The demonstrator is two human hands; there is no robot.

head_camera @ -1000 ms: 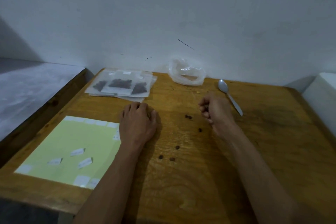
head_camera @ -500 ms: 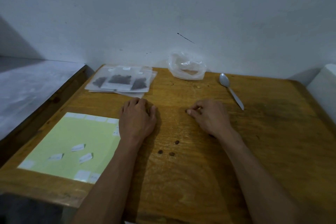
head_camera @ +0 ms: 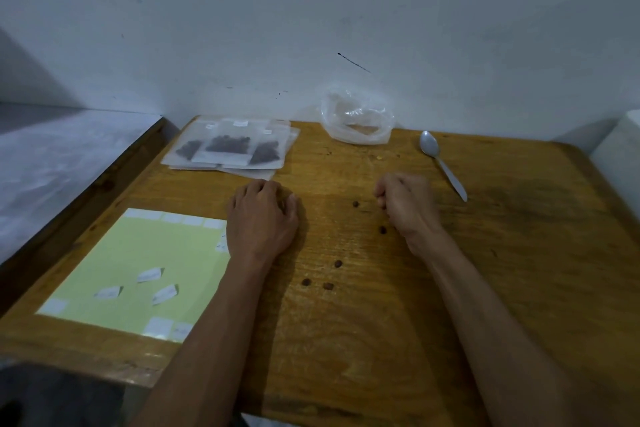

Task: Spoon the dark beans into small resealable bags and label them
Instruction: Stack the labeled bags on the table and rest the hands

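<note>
Head view
Beans: five loose dark beans (head_camera: 337, 264) lie scattered on the wooden table (head_camera: 519, 253); two sit just left of the right hand, three lie nearer the table's front edge, between the forearms.
Filled bags: small clear bags (head_camera: 228, 146) with dark bean clusters inside lie overlapping and flat at the table's far left corner, white labels showing on them.
Big bag: a crumpled clear plastic bag (head_camera: 356, 121) sits at the table's back edge against the wall, right of the filled bags; it looks almost empty.
Spoon: a metal spoon (head_camera: 441, 163) lies flat on the table, bowl toward the wall, handle pointing to the near right, just beyond the right hand.
Left hand: the left hand (head_camera: 261, 218) rests palm down on the table, fingers bent at the tips, just in front of the filled bags; holds nothing visible.
Right hand: the right hand (head_camera: 407, 204) is curled into a loose fist on the table; whether it holds a bean, I cannot tell.
Label sheet: a pale green sheet (head_camera: 138, 253) lies on the table's left side, touching the left wrist, with white labels (head_camera: 149, 274) loose on it and along its edges.
Wall: a pale wall (head_camera: 311, 28) stands behind the table.
</note>
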